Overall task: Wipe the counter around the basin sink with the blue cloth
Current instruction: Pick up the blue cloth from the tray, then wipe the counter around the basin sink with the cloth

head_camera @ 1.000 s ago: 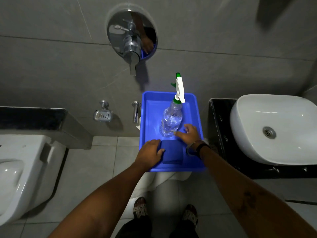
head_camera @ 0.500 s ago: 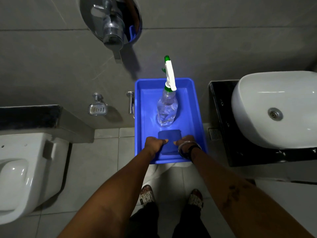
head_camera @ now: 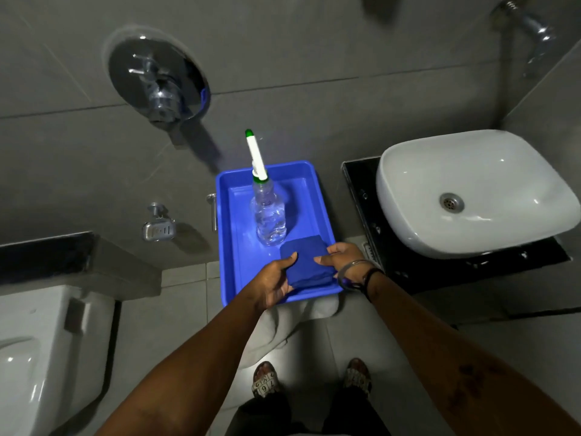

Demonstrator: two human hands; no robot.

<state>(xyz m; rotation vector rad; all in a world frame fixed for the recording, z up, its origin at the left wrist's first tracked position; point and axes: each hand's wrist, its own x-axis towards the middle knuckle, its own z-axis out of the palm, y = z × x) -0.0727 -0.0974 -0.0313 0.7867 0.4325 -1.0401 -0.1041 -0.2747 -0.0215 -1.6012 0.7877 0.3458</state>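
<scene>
A folded dark blue cloth (head_camera: 306, 262) is at the near right corner of a bright blue tray (head_camera: 239, 247). My left hand (head_camera: 275, 283) grips the cloth's left edge, thumb on top and fingers under it. My right hand (head_camera: 341, 258) holds its right edge. A clear spray bottle (head_camera: 270, 218) with a white and green trigger stands upright in the tray just behind the cloth. To the right, a white basin sink (head_camera: 471, 196) sits on a black counter (head_camera: 358, 196).
The tray rests on a white stand (head_camera: 283, 328) in front of my feet. A white toilet (head_camera: 41, 347) is at the left. On the grey tiled wall are a chrome mixer (head_camera: 160, 86), a soap dish (head_camera: 157, 229) and, top right, a tap (head_camera: 534, 29).
Both hands have moved from the tray's near edge onto the cloth and taken hold of its two sides. The cloth has shifted right and looks lifted at its near edge.
</scene>
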